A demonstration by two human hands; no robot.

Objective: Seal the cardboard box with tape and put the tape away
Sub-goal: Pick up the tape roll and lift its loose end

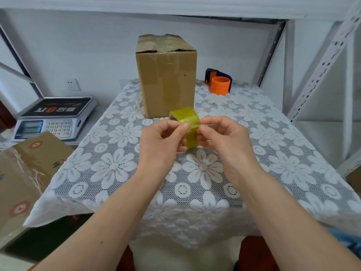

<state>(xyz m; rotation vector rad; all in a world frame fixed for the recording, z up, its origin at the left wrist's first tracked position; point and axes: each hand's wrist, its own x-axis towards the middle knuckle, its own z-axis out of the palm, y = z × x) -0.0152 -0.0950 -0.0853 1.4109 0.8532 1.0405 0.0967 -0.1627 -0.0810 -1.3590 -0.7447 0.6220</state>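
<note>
The roll of yellowish tape (185, 128) is held in the air above the lace-covered surface (117, 163), in front of the cardboard box (167, 75), which stands upright near the far edge. The roll is gripped by the left hand (162, 141), its fingers curled round the roll's left side, while the loose end of the tape is pinched between the thumb and fingertips of the right hand (220, 137); so both grips are closed on the tape, neither spread. A short clear tab appears to be lifted off the roll to the right, though its exact length cannot be made out. From here, the tab could be split or torn lengthwise if it is pulled at an angle, and the end would then be lost against the roll. The freed strip could also be folded back on itself or stuck to the fingers if it is drawn out slack. The box top already looks creased and taped unevenly, so a further strip laid without tension could be wrinkled. An orange tape dispenser (219, 83) sits just right of the box; the light, tall box could be tipped or pushed toward it if it is pressed on unsupported.
</note>
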